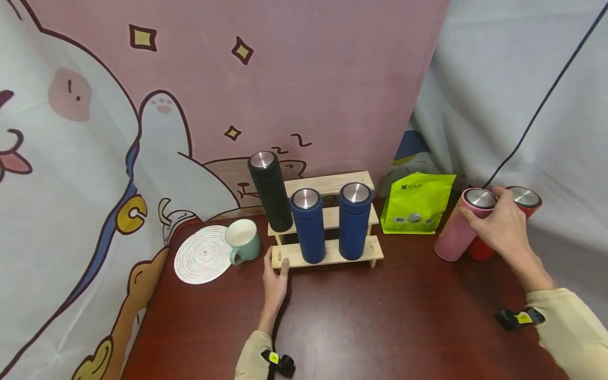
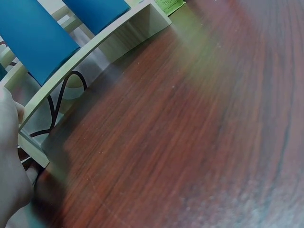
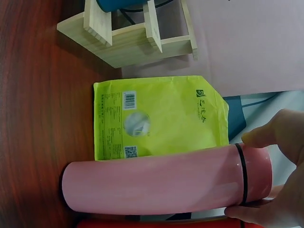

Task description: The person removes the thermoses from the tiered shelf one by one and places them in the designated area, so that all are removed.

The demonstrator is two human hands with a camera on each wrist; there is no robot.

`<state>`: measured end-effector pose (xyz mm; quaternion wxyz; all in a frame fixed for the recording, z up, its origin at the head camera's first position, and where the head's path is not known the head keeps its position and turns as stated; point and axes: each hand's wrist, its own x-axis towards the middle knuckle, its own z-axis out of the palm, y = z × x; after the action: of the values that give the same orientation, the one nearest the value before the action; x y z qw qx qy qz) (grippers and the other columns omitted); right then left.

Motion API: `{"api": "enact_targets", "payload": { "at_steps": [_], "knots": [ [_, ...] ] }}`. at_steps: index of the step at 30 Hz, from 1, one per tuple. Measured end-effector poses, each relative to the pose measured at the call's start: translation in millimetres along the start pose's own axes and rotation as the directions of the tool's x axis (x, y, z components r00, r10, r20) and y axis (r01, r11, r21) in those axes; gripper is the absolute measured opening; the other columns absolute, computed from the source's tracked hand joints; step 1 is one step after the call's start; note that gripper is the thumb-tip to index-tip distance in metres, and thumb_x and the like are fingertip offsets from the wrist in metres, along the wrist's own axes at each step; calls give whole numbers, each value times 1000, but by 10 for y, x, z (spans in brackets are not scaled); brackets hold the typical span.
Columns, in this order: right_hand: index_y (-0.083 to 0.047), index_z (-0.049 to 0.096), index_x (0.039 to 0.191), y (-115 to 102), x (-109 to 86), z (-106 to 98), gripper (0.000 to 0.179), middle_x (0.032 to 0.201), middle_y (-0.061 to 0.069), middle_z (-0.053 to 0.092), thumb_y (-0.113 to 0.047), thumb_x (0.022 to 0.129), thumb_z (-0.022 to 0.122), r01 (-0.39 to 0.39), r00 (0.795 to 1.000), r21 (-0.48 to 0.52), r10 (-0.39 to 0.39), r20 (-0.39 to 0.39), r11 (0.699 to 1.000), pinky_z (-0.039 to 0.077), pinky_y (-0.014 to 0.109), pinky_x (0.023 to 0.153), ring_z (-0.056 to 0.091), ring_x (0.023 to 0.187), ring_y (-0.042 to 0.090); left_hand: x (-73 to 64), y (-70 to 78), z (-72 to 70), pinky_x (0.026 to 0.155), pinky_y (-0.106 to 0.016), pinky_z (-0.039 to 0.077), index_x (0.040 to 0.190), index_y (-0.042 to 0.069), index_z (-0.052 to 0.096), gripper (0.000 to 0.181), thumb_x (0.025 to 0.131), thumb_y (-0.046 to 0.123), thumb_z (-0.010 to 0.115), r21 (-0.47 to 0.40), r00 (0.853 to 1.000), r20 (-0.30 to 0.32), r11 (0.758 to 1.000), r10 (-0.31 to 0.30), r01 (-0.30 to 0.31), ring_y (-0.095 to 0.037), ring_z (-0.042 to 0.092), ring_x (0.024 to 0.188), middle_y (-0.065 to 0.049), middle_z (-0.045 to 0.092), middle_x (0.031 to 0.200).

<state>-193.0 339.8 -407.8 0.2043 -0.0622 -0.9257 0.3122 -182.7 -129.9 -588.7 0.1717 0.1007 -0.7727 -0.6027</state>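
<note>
At the right of the head view, my right hand (image 1: 504,224) holds a pink thermos (image 1: 453,237) near its silver-topped lid. In the right wrist view, the thumb and fingers lie on either side of the pink thermos (image 3: 156,183). A red thermos (image 1: 482,248) stands right beside it, partly hidden by the hand. My left hand (image 1: 275,285) grips the left end of the lowest step of a wooden stepped rack (image 1: 349,254). Two blue thermoses (image 1: 311,237) stand on that step, and a black thermos (image 1: 273,195) is at the rack's left, higher up.
A lime-green pouch (image 1: 415,206) stands between the rack and the pink thermos. Left of the rack are a mint-green mug (image 1: 247,244) and a round woven mat (image 1: 201,258). The brown table (image 1: 342,316) meets a printed cloth backdrop (image 1: 332,79). A dark cable (image 1: 541,100) hangs at right.
</note>
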Motion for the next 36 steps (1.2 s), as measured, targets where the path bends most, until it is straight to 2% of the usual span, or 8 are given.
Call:
{"api": "enact_targets", "payload": {
  "at_steps": [7, 10, 15, 23, 36],
  "knots": [
    [14, 44, 131, -73, 20, -40, 62, 116, 37, 50, -24, 89, 70, 80, 994, 14, -78, -81, 997, 33, 66, 89, 45, 105, 56, 4, 2, -2, 115, -53, 33, 155, 7, 38, 62, 99, 11, 63, 3, 1000, -2, 1000, 4, -4, -32, 44, 141, -18, 49, 152],
    [14, 45, 133, -121, 39, -55, 62, 119, 39, 51, -21, 88, 69, 112, 989, 21, -109, -99, 994, 32, 66, 93, 46, 109, 55, -3, 1, -5, 115, -55, 33, 154, 7, 38, 62, 98, 12, 63, 11, 1000, -2, 1000, 4, -4, -34, 43, 141, -19, 49, 152],
    [12, 43, 143, -235, 92, -105, 65, 130, 41, 52, -18, 90, 66, 144, 987, 29, -141, -78, 989, 31, 68, 101, 46, 118, 55, -15, 1, -12, 115, -54, 33, 154, 7, 38, 62, 98, 11, 63, 6, 1000, 0, 1000, 3, -3, -34, 43, 142, -19, 49, 152],
    [10, 41, 147, -472, 185, -145, 65, 135, 42, 51, -22, 94, 64, 155, 988, 37, -154, -32, 987, 30, 69, 101, 46, 122, 57, -14, -27, -11, 113, -55, 34, 154, 6, 37, 62, 98, 11, 63, 12, 1000, 3, 1000, 9, -9, -34, 45, 140, -19, 50, 151],
    [3, 37, 151, -1054, 382, -54, 71, 143, 35, 49, -34, 97, 63, 186, 982, 92, -187, 3, 978, 34, 68, 107, 45, 130, 52, -13, 3, -7, 116, -55, 32, 154, 5, 38, 62, 98, 11, 63, 11, 1000, 0, 1000, 12, -12, -36, 44, 141, -20, 49, 152]
  ]
}}
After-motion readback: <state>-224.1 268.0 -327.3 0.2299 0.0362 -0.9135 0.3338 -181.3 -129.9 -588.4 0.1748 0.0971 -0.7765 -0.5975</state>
